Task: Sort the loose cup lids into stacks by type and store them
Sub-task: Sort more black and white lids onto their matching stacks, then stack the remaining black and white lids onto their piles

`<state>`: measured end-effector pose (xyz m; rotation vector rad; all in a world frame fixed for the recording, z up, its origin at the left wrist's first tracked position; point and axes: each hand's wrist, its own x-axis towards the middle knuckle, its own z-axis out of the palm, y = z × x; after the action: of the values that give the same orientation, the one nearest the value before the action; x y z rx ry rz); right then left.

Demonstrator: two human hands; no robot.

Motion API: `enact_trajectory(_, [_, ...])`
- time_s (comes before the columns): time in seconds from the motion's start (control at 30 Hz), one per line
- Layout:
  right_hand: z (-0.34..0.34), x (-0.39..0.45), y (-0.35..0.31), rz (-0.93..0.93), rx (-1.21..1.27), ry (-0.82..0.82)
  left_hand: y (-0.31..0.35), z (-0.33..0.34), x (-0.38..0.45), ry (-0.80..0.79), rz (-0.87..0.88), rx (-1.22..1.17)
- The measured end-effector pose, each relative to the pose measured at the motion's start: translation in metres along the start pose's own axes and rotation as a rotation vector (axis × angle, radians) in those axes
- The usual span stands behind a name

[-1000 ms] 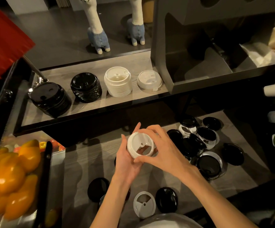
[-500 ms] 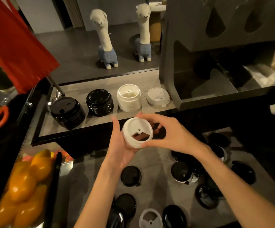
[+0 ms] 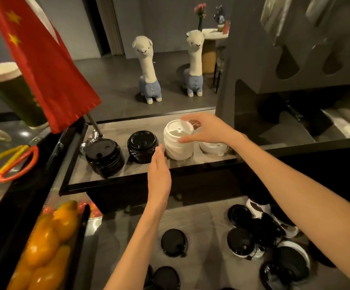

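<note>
2 hands meet the white lid stack (image 3: 177, 144) at frame centre: right hand (image 3: 206, 128) fingers curl around its top lid, left hand (image 3: 159, 174) fingers straight beside it.

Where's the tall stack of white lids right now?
The tall white lid stack stands on the raised shelf at centre, between a black lid stack on its left and a low white stack on its right, under the right hand.
</note>
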<state>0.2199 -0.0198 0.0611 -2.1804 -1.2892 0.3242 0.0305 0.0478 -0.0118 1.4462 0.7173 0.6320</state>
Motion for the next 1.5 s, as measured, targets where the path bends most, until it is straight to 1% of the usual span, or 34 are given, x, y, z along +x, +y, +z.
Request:
enact_trajectory(0.13, [0.005,0.011,0.003,0.0,-0.012,-0.066,-0.004,0.003,0.007,0.002,-0.008,0.013])
enact_trajectory(0.3, [0.005,0.013,0.003,0.016,-0.024,-0.09,-0.009,0.003,0.014,-0.028,-0.016,0.015])
enact_trajectory(0.47, [0.008,0.005,0.005,0.047,-0.02,-0.107,-0.007,0.003,0.011,-0.05,0.025,0.046])
enact_trajectory(0.6, [0.008,0.005,-0.001,0.056,-0.128,-0.138,-0.007,0.002,0.012,-0.056,0.043,0.073])
enact_trajectory(0.67, [0.005,0.005,-0.007,0.058,-0.162,-0.16,-0.006,0.002,0.012,-0.065,0.086,0.104])
enact_trajectory(0.8, [0.005,-0.004,-0.012,0.062,-0.183,-0.171,-0.002,-0.001,0.014,-0.108,0.224,0.264])
enact_trajectory(0.83, [0.006,-0.008,-0.013,0.056,-0.171,-0.157,-0.001,-0.003,0.012,-0.124,0.273,0.301])
enact_trajectory(0.87, [0.009,-0.014,-0.013,0.041,-0.122,-0.11,0.0,-0.005,0.008,-0.134,0.314,0.337])
enact_trajectory(0.9, [0.012,-0.022,-0.012,0.013,-0.051,-0.011,0.001,-0.008,0.001,-0.123,0.347,0.369])
enact_trajectory(0.97, [0.021,-0.046,-0.006,-0.071,0.079,0.264,-0.001,-0.019,-0.017,-0.055,0.394,0.397])
enact_trajectory(1.0, [0.028,-0.061,-0.004,-0.113,0.133,0.373,-0.005,-0.025,-0.026,-0.027,0.421,0.401])
enact_trajectory(1.03, [0.039,-0.08,0.0,-0.138,0.191,0.43,-0.014,-0.032,-0.035,-0.022,0.442,0.41])
enact_trajectory(1.07, [0.049,-0.097,0.003,-0.141,0.244,0.427,-0.025,-0.037,-0.04,-0.039,0.442,0.439])
enact_trajectory(1.13, [0.085,-0.142,0.019,-0.069,0.329,0.276,-0.069,-0.046,-0.046,-0.139,0.358,0.58])
enact_trajectory(1.17, [0.108,-0.166,0.033,-0.015,0.332,0.157,-0.098,-0.05,-0.049,-0.206,0.304,0.684])
enact_trajectory(1.23, [0.149,-0.21,0.064,0.109,0.279,-0.081,-0.154,-0.058,-0.052,-0.34,0.2,0.865])
enact_trajectory(1.3, [0.184,-0.251,0.097,0.237,0.247,-0.255,-0.199,-0.065,-0.057,-0.44,0.061,0.973])
enact_trajectory(1.33, [0.196,-0.269,0.112,0.292,0.255,-0.313,-0.215,-0.067,-0.06,-0.461,0.01,1.003])
enact_trajectory(1.4, [0.214,-0.3,0.134,0.371,0.239,-0.382,-0.238,-0.069,-0.068,-0.485,-0.033,0.996])
enact_trajectory(1.5, [0.227,-0.328,0.149,0.396,0.201,-0.447,-0.251,-0.065,-0.076,-0.486,-0.03,0.928])
